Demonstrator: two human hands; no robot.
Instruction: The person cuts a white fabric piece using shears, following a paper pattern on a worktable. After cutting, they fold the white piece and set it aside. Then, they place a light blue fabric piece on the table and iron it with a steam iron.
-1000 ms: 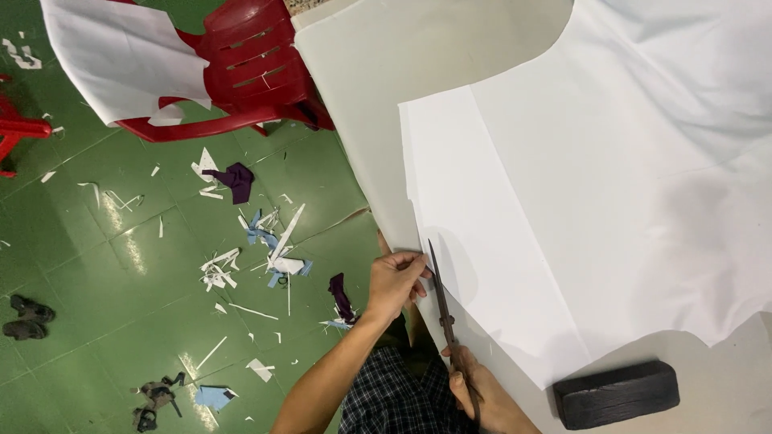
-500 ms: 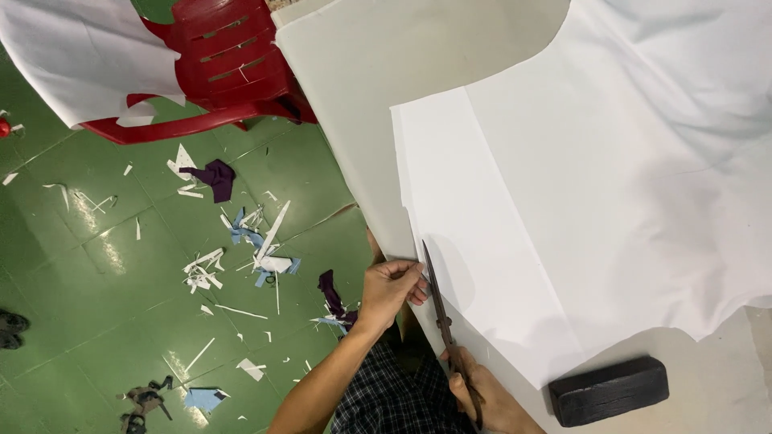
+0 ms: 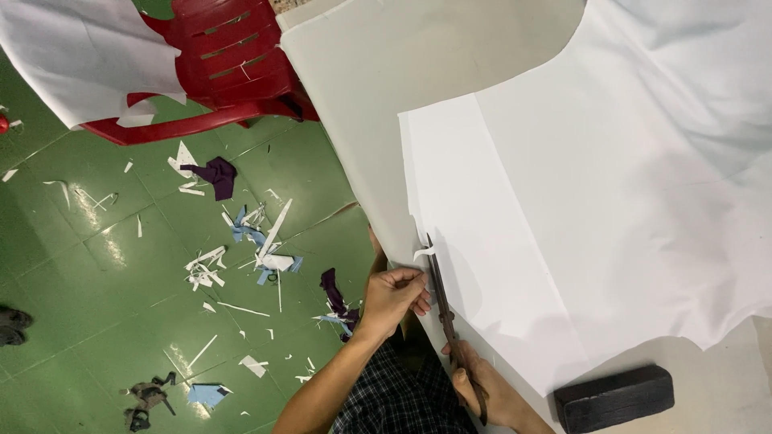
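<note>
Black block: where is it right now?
Head view, bottom right: the black block lies on the table, just below the white fabric's lower edge, right of the right hand holding scissors.

This looks like a sewing or tailor's workshop. A big cutting table (image 3: 346, 88) fills the side from 12 to 4 o'clock, and a wide sheet of white cloth (image 3: 611, 209) lies spread flat on it. At 6 o'clock, long scissors (image 3: 446, 313) lie along the cloth's edge. The green tiled floor (image 3: 96, 321) at 8 o'clock is full of little cloth scraps (image 3: 257, 241), white, blue and purple. A red plastic chair (image 3: 225, 64) at 11 o'clock has more white cloth hanging over it.
</note>
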